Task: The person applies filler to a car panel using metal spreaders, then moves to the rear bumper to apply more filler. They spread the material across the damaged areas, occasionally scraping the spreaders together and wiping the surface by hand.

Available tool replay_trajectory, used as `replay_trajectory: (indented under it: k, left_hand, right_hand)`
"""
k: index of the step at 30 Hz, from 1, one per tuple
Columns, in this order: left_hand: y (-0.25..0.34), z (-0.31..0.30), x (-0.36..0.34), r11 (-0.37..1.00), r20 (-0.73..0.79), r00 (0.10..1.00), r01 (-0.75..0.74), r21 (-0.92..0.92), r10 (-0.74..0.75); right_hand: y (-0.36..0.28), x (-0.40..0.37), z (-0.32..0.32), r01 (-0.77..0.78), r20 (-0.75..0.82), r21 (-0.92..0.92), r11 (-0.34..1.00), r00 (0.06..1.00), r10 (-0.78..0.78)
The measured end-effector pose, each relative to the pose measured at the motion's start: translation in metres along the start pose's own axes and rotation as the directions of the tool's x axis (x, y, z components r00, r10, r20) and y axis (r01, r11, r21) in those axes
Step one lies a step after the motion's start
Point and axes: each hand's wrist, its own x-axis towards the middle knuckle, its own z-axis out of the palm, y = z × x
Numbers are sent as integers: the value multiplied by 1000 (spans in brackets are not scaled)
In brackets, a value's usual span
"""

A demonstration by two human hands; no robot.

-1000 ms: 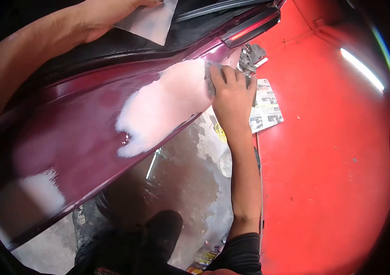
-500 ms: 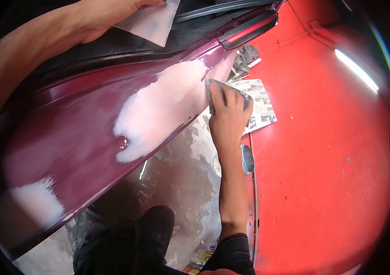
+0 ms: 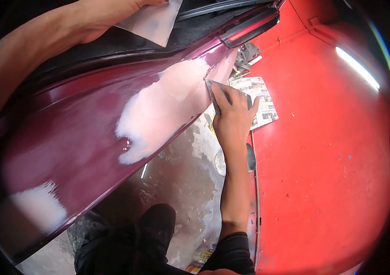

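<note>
Maroon car body panel (image 3: 66, 137) runs diagonally across the head view, glossy, with a big pale pink filler patch (image 3: 163, 105) on its upper right part. A smaller pale patch (image 3: 39, 208) sits at lower left, well apart from the big one.

Right hand (image 3: 234, 117) is at the right end of the big patch. Its fingers lie close together, laid over a grey sanding sheet (image 3: 212, 87) and holding it pressed against the panel's edge. The sheet is between palm and panel, with its top corner poking out past the fingertips.

Left hand (image 3: 108, 13) is at the top of frame, resting on a pale sheet (image 3: 151, 23) that lies on the dark area above the panel. The fingers are cut off by the frame edge, so whether they grip cannot be told.

Newspaper (image 3: 261, 98) lies just beside the right hand on a red surface (image 3: 323, 151) that fills the right side. A dark trim piece (image 3: 250, 25) sits at the panel's top right end. Stained concrete floor (image 3: 181, 183) shows below the panel. The person's dark trousers (image 3: 149, 233) and black sleeve (image 3: 231, 252) are at the bottom.
</note>
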Motion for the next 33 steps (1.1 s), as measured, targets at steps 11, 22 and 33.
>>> replay_trajectory:
  k: [11, 22, 33]
  left_hand:
    - [-3, 0, 4, 999, -17, 1000, 8, 50, -7]
    - [-4, -5, 3, 988, 14, 1000, -2, 153, 0]
    - [-26, -20, 15, 966, 97, 994, -72, 248, 49]
  right_hand:
    - [-27, 4, 12, -104, 14, 6, 995, 994, 104]
    - [-24, -6, 3, -258, 71, 133, 957, 966, 250]
    - [-43, -5, -11, -202, 143, 146, 969, 973, 181]
